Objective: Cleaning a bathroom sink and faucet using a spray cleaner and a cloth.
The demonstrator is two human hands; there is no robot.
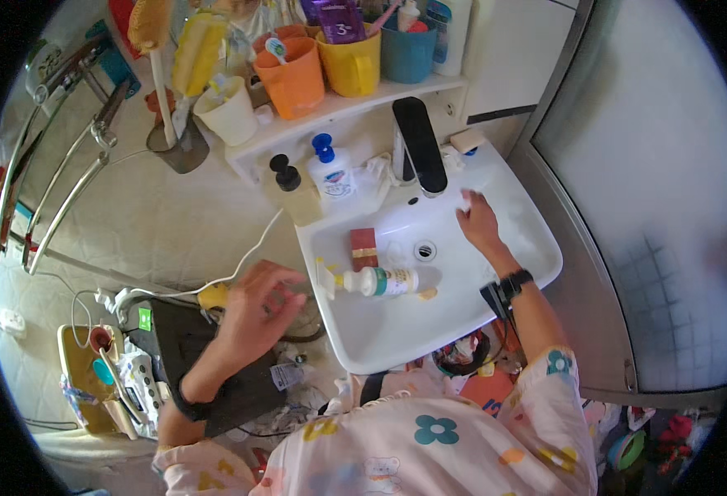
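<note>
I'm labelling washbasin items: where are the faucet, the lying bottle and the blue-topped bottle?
Faucet [422, 149]: head view, on its black top.
Lying bottle [384, 282]: head view, on its body.
Blue-topped bottle [331, 176]: head view, on its white body.

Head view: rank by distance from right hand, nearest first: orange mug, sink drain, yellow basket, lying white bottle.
1. Sink drain: just left of the right hand.
2. Lying white bottle: left of the drain.
3. Orange mug: upper left.
4. Yellow basket: far left.

The left hand is blurry, so its fingers are hard to see. The top edge cuts off the purple pack. The bottom edge cuts off the shirt. Writing on the bottle in the sink is too small to read.
</note>
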